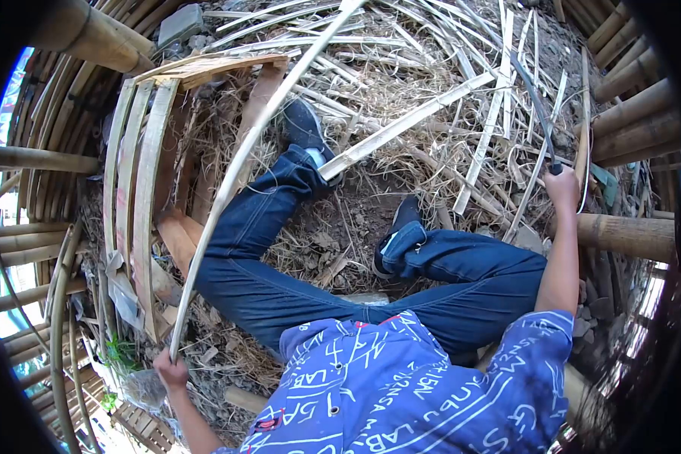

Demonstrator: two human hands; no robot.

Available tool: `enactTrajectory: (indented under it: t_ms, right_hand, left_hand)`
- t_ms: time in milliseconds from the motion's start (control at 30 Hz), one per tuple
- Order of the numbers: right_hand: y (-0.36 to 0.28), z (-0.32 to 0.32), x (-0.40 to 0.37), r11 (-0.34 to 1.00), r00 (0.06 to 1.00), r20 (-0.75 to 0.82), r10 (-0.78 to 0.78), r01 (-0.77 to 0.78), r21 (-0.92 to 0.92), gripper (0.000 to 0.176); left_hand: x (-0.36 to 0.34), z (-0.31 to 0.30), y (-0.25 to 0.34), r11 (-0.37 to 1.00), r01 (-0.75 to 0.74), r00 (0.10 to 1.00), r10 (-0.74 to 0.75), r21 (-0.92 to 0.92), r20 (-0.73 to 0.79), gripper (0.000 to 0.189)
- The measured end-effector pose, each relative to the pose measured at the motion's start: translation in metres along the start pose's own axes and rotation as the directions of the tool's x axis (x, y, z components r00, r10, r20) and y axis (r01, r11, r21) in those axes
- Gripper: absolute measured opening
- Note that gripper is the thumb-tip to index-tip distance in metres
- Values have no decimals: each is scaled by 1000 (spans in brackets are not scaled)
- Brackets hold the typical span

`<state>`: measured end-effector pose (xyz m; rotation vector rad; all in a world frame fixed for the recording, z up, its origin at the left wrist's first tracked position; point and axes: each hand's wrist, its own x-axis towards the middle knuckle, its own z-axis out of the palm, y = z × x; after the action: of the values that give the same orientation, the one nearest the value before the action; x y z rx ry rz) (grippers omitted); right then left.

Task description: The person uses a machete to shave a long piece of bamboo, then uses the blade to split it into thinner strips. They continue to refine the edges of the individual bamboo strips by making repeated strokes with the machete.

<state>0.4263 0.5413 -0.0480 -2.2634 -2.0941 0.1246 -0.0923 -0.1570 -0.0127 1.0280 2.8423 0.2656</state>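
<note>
My left hand (172, 368), low on the left, is closed around the near end of a long pale bamboo strip (231, 178). The strip runs up past my left leg and beyond the top edge. Out to the right, my right hand (561, 184) grips the black handle of a long-bladed knife (535, 98). Its dark, narrow blade points up and away over loose bamboo strips (484, 140). The blade and the strip in my left hand are well apart. Another split strip (408, 125) lies with one end by my left shoe (307, 129).
A wooden slatted crate (147, 181) stands by my left leg. Bamboo poles (632, 236) wall both sides. Shavings and split strips cover the dirt ground (356, 219). A grey block (180, 24) sits at the upper left, and plastic scraps (125, 291) lie beside the crate.
</note>
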Motion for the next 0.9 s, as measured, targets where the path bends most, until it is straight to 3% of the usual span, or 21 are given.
enactTrajectory:
  t_ms: [133,200,267,300,367,433,533,600,633,700,733,800,900]
  right_hand:
    - [-29,1,-18,992,990,87,-108,103,67,29]
    - [-44,5,-31,981,989,35,-147,141,134,26]
    - [-54,10,-38,952,978,88,-187,158,263,23]
    - [-58,18,-45,932,975,21,-222,206,297,20]
    - [-66,26,-61,847,954,41,-297,244,473,19]
    - [-70,41,-81,791,947,-8,-322,274,547,18]
    - [-89,43,-125,714,956,203,-210,8,700,17]
    - [-103,46,-154,625,925,339,-172,-164,763,15]
    - [-115,42,-172,569,894,409,-181,-244,785,15]
    - [-125,65,-202,436,860,474,-192,-358,826,16]
    - [-129,74,-219,356,840,491,-230,-397,846,15]
    - [-140,83,-248,217,780,554,-291,-510,832,14]
    - [-153,77,-271,120,629,667,-399,-686,718,14]
  left_hand:
    - [35,17,29,997,-21,1000,21,-77,1,11]
    - [47,26,57,990,-20,999,23,-139,22,16]
    - [58,34,94,982,-22,995,39,-185,89,22]
    - [62,40,116,959,40,985,9,-282,170,23]
    - [68,53,146,892,130,939,29,-434,342,28]
    - [72,68,174,879,179,912,20,-443,409,31]
    - [75,101,198,743,221,884,122,-632,452,34]
    - [80,113,223,554,495,729,154,-670,667,33]
    - [83,116,237,542,497,732,158,-678,663,33]
    - [88,123,265,522,405,684,373,-751,627,32]
    - [89,127,277,505,412,691,369,-758,621,32]
    - [92,134,296,397,629,533,406,-669,742,30]
    - [96,141,309,412,691,481,353,-594,803,34]
